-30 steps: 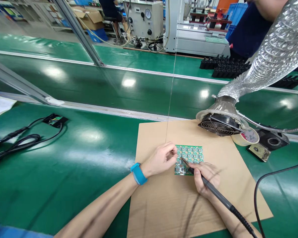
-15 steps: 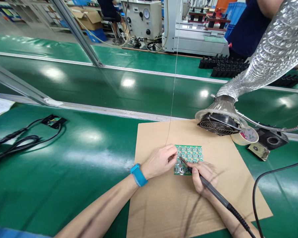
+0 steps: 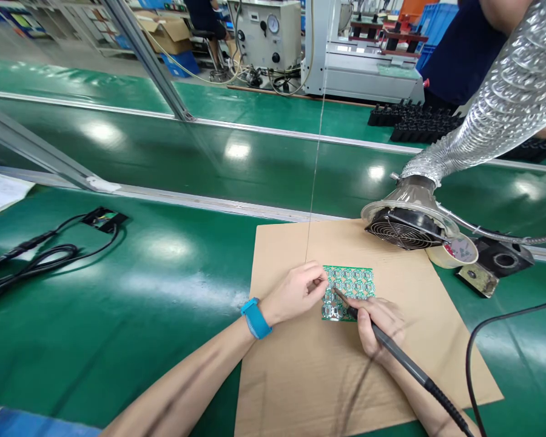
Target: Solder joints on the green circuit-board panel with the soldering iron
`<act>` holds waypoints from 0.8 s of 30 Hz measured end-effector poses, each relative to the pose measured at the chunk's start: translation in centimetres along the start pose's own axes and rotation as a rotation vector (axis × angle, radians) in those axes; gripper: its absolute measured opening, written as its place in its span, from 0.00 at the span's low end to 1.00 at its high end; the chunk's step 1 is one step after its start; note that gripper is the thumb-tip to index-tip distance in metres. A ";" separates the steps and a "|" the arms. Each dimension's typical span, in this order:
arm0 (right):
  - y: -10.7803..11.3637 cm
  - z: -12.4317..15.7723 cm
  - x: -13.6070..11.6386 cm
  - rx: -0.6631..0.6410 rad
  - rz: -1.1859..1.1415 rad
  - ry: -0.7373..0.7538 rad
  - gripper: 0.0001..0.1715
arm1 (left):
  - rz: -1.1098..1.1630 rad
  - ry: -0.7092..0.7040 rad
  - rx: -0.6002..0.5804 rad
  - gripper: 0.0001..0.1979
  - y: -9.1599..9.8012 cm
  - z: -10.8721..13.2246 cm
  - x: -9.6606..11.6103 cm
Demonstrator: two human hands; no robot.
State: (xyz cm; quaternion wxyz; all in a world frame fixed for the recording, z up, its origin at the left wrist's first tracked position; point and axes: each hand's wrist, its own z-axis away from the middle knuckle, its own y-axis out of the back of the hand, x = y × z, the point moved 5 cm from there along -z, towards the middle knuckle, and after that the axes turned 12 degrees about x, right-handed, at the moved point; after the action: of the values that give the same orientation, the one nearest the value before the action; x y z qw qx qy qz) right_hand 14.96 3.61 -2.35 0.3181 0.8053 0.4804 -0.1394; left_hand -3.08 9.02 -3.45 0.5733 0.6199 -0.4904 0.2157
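Note:
A green circuit board panel (image 3: 353, 280) lies flat on a brown cardboard sheet (image 3: 300, 370). My left hand (image 3: 296, 293), with a blue wrist strap, is pinched on a thin solder wire (image 3: 316, 152) that runs up out of view; its fingertips rest at the panel's left edge. My right hand (image 3: 377, 325) grips a black soldering iron (image 3: 394, 349) like a pen, with the tip touching the panel's left part next to the wire end.
A fume extractor fan (image 3: 404, 227) on a silver hose (image 3: 495, 103) hangs just right of the panel. A tape roll (image 3: 455, 252) and iron stand (image 3: 500, 261) sit beyond it. Black cables (image 3: 31, 258) lie left. Another person (image 3: 464, 54) stands behind black trays (image 3: 414, 124).
Both hands stay on the panel; the solder wire sways slightly and the view shifts a little. The iron tip remains at the panel's left part.

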 end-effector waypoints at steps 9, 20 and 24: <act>0.5 -0.5 -0.8 0.030 -0.009 0.022 0.15 | 0.059 0.102 0.013 0.05 0.7 -0.2 -0.7; -0.2 -0.1 -0.5 -0.033 -0.023 0.021 0.13 | 0.008 0.014 -0.034 0.06 0.4 0.0 -0.7; -0.5 0.3 -0.1 -0.057 -0.041 0.009 0.13 | 0.006 0.006 -0.026 0.06 0.5 0.0 -0.7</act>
State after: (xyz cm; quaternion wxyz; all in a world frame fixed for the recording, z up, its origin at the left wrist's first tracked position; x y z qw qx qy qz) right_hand 14.51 3.56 -2.72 0.3359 0.7866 0.5019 -0.1287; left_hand -3.77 9.38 -3.79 0.5819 0.6104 -0.4935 0.2130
